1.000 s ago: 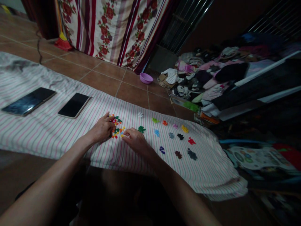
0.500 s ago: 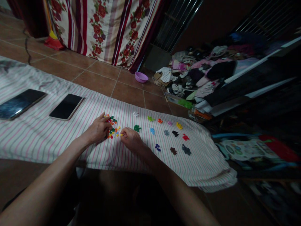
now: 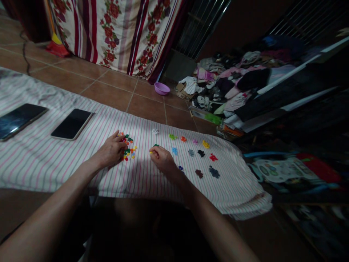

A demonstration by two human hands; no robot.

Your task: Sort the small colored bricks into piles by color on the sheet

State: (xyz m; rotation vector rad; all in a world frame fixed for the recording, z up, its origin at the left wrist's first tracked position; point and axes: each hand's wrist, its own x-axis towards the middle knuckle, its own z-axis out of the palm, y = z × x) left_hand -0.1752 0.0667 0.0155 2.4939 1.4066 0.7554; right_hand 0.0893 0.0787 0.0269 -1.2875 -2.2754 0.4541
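My left hand (image 3: 111, 148) rests on the left side of a mixed heap of small coloured pieces (image 3: 129, 150), its fingers spread. Pinched in the fingertips of my right hand (image 3: 161, 158) is a small yellow piece (image 3: 151, 152). This hand partly covers a dark green pile (image 3: 156, 145) and a dark blue pile (image 3: 181, 168). Further right lie single-colour piles, among them yellow (image 3: 205, 144), red (image 3: 213, 157), black (image 3: 201, 153), brown (image 3: 199, 173), light blue (image 3: 174, 150) and lime green (image 3: 172, 137). A white pile (image 3: 155, 131) sits beyond my hands.
Two dark-screened devices, a phone (image 3: 72, 124) and a larger one (image 3: 20, 120), lie at the left on the striped cloth (image 3: 109, 182). Beyond the cloth a purple basin (image 3: 161, 88) stands on the tiled floor, near heaped clothes (image 3: 231, 80).
My right hand has moved right, away from the mixed heap, with the yellow piece between its fingers. My left hand stays by the heap. The whole view has shifted slightly.
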